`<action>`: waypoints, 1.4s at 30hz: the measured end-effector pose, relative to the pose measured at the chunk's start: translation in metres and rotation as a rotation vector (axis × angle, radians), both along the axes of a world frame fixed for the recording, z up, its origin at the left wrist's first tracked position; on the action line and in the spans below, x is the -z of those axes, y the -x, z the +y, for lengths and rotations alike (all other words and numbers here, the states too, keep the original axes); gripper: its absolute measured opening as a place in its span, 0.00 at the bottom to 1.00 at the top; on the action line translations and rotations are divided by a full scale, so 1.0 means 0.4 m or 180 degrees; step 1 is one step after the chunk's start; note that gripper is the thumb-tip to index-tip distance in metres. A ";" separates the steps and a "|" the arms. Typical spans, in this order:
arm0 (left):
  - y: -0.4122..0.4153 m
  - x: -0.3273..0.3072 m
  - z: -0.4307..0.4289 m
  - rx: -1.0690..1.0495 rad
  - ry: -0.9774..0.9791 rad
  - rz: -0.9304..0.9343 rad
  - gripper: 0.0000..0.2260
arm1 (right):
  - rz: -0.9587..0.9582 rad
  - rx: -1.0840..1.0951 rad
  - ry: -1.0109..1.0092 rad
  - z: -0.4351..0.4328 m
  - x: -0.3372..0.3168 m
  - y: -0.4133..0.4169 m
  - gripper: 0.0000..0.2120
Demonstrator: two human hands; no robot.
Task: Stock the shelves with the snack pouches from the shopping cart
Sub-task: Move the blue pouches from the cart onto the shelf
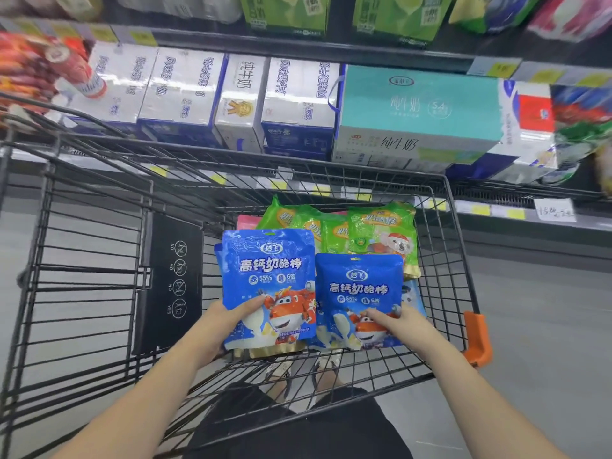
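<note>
Inside the black wire shopping cart [440,260], my left hand [222,329] grips the lower left of a blue snack pouch [268,270] with a red cartoon plane, thumb on its front, and holds it raised and upright. My right hand [400,323] pinches the lower right of a second blue pouch [357,293] of the same kind, beside the first. Behind them lie several green pouches [374,226] and a pink one [246,221]. More blue pouches show partly beneath the two held ones.
Beyond the cart, a shelf carries white milk cartons [178,91] and a teal milk box [420,107]. Green packs [284,14] stand on the shelf above. The cart has an orange corner guard [477,339] and a black fold-out seat panel [172,279]. Grey floor lies to the right.
</note>
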State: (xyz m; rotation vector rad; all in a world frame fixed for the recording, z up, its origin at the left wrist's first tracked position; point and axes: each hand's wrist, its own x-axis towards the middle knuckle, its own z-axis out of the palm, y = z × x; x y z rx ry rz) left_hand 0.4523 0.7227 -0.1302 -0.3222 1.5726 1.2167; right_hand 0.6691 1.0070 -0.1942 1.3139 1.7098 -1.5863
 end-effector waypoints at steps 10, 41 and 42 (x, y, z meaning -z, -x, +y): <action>0.052 -0.175 0.016 0.0133 -0.0358 0.0372 0.34 | 0.1164 0.1094 0.0003 -0.013 -0.268 0.104 0.18; -0.112 -0.516 0.301 0.0814 -0.1215 0.0983 0.14 | 0.2173 0.2355 -0.0740 0.027 -0.646 -0.271 0.10; -0.143 -0.521 0.325 0.0792 -0.1228 0.1008 0.16 | 0.2184 0.2394 -0.0743 0.042 -0.645 -0.308 0.09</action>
